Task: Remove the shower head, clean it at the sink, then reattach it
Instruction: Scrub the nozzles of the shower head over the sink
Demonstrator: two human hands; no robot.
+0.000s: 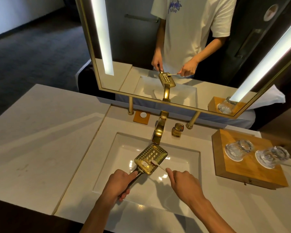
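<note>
A gold, square shower head [154, 154] with rows of nozzles faces up over the white sink basin [178, 195]. My left hand [118, 184] grips its dark gold handle from below left. My right hand [183, 184] pinches a thin white cotton swab [158, 165], whose tip touches the face of the shower head near a white button. The gold faucet [160, 130] spout stands just behind the head; no water is visibly running.
A gold tap knob [177, 129] sits right of the faucet. A wooden tray [252, 172] with two upturned glasses [238, 149] stands at the right. An orange coaster with a white cap [142, 116] is behind the basin. A gold-framed mirror [175, 47] hangs above the pale counter [40, 140].
</note>
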